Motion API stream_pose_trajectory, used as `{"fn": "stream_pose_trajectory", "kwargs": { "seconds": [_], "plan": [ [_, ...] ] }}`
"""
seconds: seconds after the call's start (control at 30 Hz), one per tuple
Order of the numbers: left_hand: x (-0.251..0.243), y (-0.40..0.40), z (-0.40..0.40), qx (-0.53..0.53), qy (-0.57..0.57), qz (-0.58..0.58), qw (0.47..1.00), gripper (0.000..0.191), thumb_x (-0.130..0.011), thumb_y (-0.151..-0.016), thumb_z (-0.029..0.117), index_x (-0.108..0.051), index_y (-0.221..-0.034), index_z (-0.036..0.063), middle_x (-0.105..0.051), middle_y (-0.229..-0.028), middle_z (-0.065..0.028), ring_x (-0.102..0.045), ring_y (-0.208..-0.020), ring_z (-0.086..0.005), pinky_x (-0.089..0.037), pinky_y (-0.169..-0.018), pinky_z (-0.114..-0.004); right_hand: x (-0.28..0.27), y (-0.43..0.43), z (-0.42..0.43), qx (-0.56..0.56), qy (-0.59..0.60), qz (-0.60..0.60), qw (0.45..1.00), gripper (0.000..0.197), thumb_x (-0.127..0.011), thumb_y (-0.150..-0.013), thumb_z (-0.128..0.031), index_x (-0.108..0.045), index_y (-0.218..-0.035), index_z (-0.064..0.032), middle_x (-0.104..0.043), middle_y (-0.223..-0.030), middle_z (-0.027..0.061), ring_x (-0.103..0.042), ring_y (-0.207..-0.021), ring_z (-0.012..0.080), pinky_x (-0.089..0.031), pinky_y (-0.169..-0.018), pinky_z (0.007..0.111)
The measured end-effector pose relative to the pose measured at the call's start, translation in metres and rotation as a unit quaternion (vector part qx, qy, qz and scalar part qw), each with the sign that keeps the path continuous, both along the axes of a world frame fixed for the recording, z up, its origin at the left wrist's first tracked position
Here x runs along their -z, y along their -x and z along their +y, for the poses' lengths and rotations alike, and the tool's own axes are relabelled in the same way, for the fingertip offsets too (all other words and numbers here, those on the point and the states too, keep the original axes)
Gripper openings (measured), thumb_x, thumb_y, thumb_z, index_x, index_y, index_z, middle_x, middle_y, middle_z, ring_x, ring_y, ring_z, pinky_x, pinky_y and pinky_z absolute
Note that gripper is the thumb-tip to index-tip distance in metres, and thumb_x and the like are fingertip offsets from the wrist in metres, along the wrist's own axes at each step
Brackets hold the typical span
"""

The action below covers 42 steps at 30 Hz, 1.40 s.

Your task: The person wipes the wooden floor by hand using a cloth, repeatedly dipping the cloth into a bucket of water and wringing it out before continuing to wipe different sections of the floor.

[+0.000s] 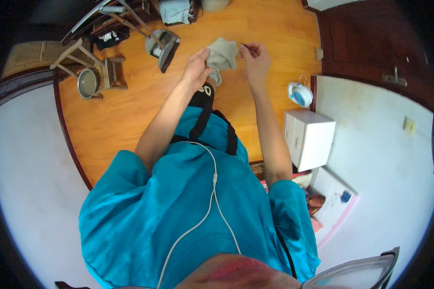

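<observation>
My left hand grips a crumpled pale grey cloth by its left edge, thumb on top. The cloth hangs above the wooden floor, out in front of my body. Just right of it, apart from the cloth, is my right hand, with thumb and index finger pinched together. A small dark thing shows at those fingertips, too small to name. Below the cloth, one of my shoes is partly visible on the floor.
Ahead on the left are a broom and a dustpan. A wooden stool stands near a metal pot. To the right are a blue-and-white appliance, a white cabinet and a dark wooden door.
</observation>
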<state>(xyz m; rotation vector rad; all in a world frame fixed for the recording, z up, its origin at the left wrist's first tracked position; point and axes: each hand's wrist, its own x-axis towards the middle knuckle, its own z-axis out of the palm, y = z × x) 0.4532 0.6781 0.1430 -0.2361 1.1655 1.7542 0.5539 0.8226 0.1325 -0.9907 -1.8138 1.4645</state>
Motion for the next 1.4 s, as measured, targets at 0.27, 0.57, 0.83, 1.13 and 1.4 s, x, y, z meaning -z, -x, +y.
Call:
{"fn": "stream_pose_trajectory", "kwargs": {
  "seconds": [0.27,0.57,0.83,1.13,1.4],
  "plan": [
    [0.003,0.089,0.127,-0.051,0.049,-0.016,0.997,0.035,-0.040,-0.110,0.021,-0.055,-0.130,-0.0038,-0.065,-0.125,-0.0141,-0.067,-0.109,-0.0232,-0.057,-0.094,-0.036,0.003,0.096,0.135,-0.039,0.026,-0.007,0.999,0.018,-0.075,-0.088,-0.011,-0.065,-0.097,0.0012,-0.070,-0.087,0.0093,-0.066,-0.078,0.0154,-0.053,-0.071,0.030],
    [0.012,0.173,0.238,-0.119,0.044,0.028,0.991,0.037,-0.039,-0.110,0.022,-0.052,-0.135,-0.0021,-0.062,-0.131,-0.0141,-0.064,-0.116,-0.0230,-0.057,-0.095,-0.036,0.004,0.193,0.251,-0.115,0.069,0.029,0.991,0.013,-0.074,-0.089,-0.004,-0.064,-0.096,0.0017,-0.067,-0.086,0.0066,-0.065,-0.077,0.0122,-0.055,-0.066,0.026],
    [0.052,0.211,0.293,-0.311,0.046,-0.038,0.948,0.038,-0.038,-0.109,0.021,-0.051,-0.133,-0.0052,-0.060,-0.132,-0.0170,-0.060,-0.119,-0.0285,-0.051,-0.102,-0.043,0.042,0.301,0.361,-0.222,0.103,0.028,0.969,0.017,-0.076,-0.086,-0.005,-0.061,-0.092,0.0013,-0.066,-0.084,0.0077,-0.063,-0.071,0.0137,-0.055,-0.061,0.028],
    [0.088,0.213,0.327,-0.410,0.044,-0.078,0.908,0.036,-0.040,-0.108,0.019,-0.048,-0.132,-0.0076,-0.056,-0.134,-0.0223,-0.057,-0.123,-0.0349,-0.047,-0.108,-0.051,0.129,0.386,0.394,-0.271,-0.046,-0.061,0.960,0.012,-0.078,-0.081,-0.007,-0.071,-0.087,-0.0004,-0.073,-0.080,0.0104,-0.068,-0.070,0.0199,-0.054,-0.069,0.034],
    [0.068,0.233,0.358,-0.429,0.093,-0.062,0.896,0.030,-0.046,-0.107,0.017,-0.058,-0.122,-0.0056,-0.064,-0.121,-0.0155,-0.062,-0.114,-0.0283,-0.050,-0.103,-0.046,0.152,0.440,0.416,-0.310,-0.159,-0.153,0.925,0.027,-0.069,-0.093,-0.028,-0.077,-0.095,-0.0021,-0.072,-0.073,0.0118,-0.072,-0.071,0.0214,-0.053,-0.069,0.036]
  ]
}}
